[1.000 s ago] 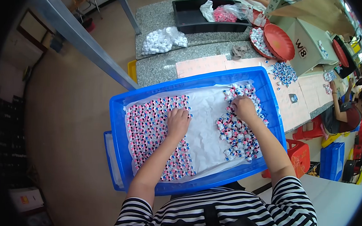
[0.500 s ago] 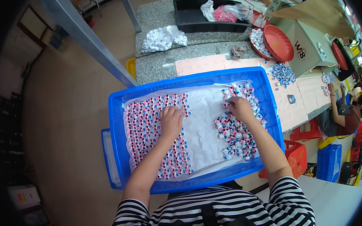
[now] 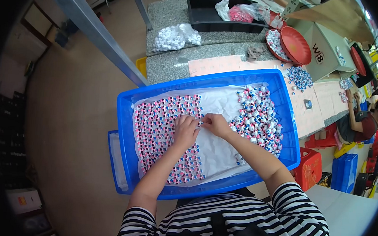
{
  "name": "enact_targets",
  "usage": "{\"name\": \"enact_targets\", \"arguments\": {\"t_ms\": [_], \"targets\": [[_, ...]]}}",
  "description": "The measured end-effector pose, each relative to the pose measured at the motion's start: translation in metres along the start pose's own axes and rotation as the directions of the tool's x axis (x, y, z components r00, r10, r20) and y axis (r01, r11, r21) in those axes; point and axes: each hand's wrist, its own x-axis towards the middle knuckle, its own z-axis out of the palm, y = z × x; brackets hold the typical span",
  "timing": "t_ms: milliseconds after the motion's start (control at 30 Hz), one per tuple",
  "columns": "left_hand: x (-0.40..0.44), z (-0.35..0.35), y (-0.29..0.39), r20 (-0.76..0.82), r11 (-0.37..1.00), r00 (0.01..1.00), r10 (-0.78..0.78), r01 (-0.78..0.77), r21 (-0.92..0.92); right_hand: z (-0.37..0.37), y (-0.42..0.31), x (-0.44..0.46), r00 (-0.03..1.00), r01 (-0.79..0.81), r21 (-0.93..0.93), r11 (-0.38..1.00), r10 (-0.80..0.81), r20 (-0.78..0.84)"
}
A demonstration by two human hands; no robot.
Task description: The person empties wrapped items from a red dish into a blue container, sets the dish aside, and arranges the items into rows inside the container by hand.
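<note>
A blue tray (image 3: pixel 124 114) lined with white paper (image 3: pixel 215 152) lies in front of me. Small pink, white and blue pieces (image 3: pixel 153 135) stand in close rows over its left part; a loose pile of similar pieces (image 3: pixel 262 118) lies at the right. My left hand (image 3: pixel 186 131) rests on the right edge of the rows, fingers bent and slightly apart. Beside it, my right hand (image 3: pixel 216 125) pinches a small piece (image 3: pixel 200 123) at the edge of the rows, its fingertips close to the left hand's.
Behind the tray, a granite table (image 3: pixel 161 68) holds a black tray (image 3: pixel 225 27), a bag of white pieces (image 3: pixel 176 38), red bowls (image 3: pixel 295 46) and a blue heap (image 3: pixel 299 78). A metal post (image 3: pixel 99 34) rises at left. A co-worker (image 3: pixel 366 122) and red stools (image 3: pixel 309 168) are at right.
My right hand has moved left from the loose pile to the edge of the rows, beside my left hand. My left hand has shifted only slightly.
</note>
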Motion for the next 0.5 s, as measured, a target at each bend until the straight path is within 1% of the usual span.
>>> {"name": "enact_targets", "arguments": {"t_ms": [33,100,133,233,300,333,400,433,500], "targets": [[0.001,0.003,0.002,-0.002,1.000,1.000,0.004,-0.004,-0.009,0.000,0.000,-0.001,0.998,0.056,-0.078,0.995,-0.057,-0.013],[0.002,0.007,0.003,0.030,0.999,1.000,0.005,-0.006,0.031,-0.006,-0.007,-0.005,0.985,0.162,-0.234,0.959,-0.172,-0.025],[0.003,0.008,0.002,0.046,0.999,0.999,0.004,-0.007,0.054,-0.013,-0.007,-0.006,0.985,0.158,-0.239,0.958,-0.169,-0.029],[0.002,0.017,-0.006,0.027,0.995,0.999,0.023,-0.025,0.095,-0.047,-0.001,-0.012,0.965,0.045,-0.436,0.899,-0.152,-0.214],[0.002,0.020,-0.008,0.014,0.993,0.999,0.030,-0.032,0.117,-0.083,0.006,-0.016,0.962,-0.006,-0.595,0.804,-0.157,-0.222],[0.001,0.020,-0.007,0.016,0.993,1.000,0.027,-0.028,0.117,-0.096,0.014,-0.019,0.962,-0.006,-0.596,0.803,-0.157,-0.222],[0.001,0.019,-0.007,0.020,0.992,1.000,0.022,-0.024,0.123,-0.115,0.030,-0.022,0.984,0.072,-0.807,0.586,-0.176,-0.039],[0.002,0.018,-0.006,0.020,0.992,1.000,0.020,-0.023,0.125,-0.119,0.035,-0.021,0.983,0.075,-0.806,0.587,-0.178,-0.038],[0.004,0.010,-0.001,-0.016,0.998,0.999,-0.032,0.033,0.058,-0.121,0.041,-0.018,0.989,0.118,-0.865,0.488,-0.134,0.059]]}}
